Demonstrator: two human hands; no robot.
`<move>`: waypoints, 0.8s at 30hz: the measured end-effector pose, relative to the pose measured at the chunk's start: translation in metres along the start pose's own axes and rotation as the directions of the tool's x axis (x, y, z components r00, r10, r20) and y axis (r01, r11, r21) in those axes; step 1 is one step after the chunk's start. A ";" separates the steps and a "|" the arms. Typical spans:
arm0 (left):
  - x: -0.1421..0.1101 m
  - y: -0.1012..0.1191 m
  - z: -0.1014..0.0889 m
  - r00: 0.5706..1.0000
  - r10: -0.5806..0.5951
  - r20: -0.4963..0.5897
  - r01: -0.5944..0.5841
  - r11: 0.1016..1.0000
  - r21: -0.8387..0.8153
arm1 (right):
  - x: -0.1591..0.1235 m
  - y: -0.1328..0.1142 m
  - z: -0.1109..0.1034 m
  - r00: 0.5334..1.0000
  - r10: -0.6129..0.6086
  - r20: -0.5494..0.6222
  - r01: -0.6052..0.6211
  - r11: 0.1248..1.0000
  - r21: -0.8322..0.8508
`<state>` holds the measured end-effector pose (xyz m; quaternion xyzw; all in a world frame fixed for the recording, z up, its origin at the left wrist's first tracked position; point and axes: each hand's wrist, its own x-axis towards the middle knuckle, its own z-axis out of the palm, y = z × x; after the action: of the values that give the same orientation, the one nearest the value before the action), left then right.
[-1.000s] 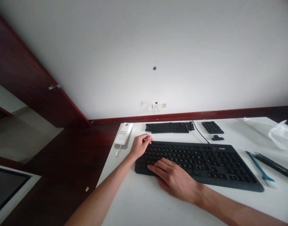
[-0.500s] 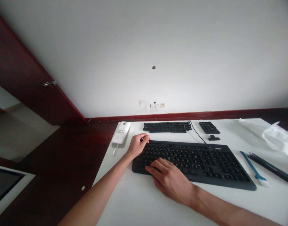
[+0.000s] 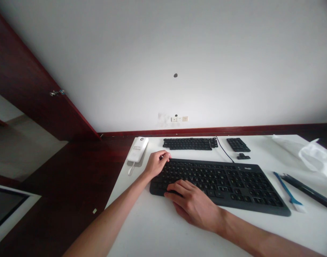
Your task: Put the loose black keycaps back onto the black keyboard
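A black keyboard point(image 3: 219, 178) lies across the white table, many of its key positions showing without caps. My left hand point(image 3: 157, 163) rests at its far left corner, fingers curled closed against the edge. Over the lower left keys, my right hand point(image 3: 192, 201) is bent with its fingers close together and touching the keyboard; whatever they hold, if anything, is hidden. Behind the keyboard, loose black keycaps point(image 3: 190, 144) sit in rows, with a number-pad group point(image 3: 237, 145) and a small arrow-key group point(image 3: 243, 156) to the right.
A white power bank point(image 3: 138, 150) with a strap stands left of my left hand. Right of the keyboard lie a blue brush point(image 3: 287, 189), a dark slim tool point(image 3: 310, 191) and a white plastic bag point(image 3: 315, 157). The keyboard's cable point(image 3: 224, 150) runs backwards. The table point(image 3: 147, 228) ends at the left.
My right hand's fingers have shifted very slightly over the lower left keys. My left hand stays at the keyboard's corner, and the view has tilted a little.
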<state>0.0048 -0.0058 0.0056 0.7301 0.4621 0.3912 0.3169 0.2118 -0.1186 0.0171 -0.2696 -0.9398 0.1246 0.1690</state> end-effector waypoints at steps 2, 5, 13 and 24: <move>0.000 -0.001 0.000 1.000 0.003 -0.001 -0.003 1.000 -0.001 | 0.000 0.001 0.000 1.000 -0.005 0.007 0.005 1.000 0.000; 0.000 -0.001 0.000 1.000 0.001 -0.003 -0.001 1.000 -0.010 | 0.000 0.001 0.000 1.000 -0.018 0.007 0.018 0.999 -0.029; -0.001 0.002 0.000 1.000 -0.016 0.001 0.016 1.000 -0.002 | 0.001 0.000 0.000 1.000 -0.023 -0.001 0.023 0.999 -0.041; 0.001 0.001 0.000 1.000 -0.002 0.001 0.002 1.000 -0.017 | -0.002 0.000 0.004 0.999 -0.050 -0.007 0.049 0.995 -0.085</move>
<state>0.0056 -0.0056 0.0062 0.7271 0.4593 0.3944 0.3239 0.2125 -0.1200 0.0131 -0.2538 -0.9499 0.0790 0.1645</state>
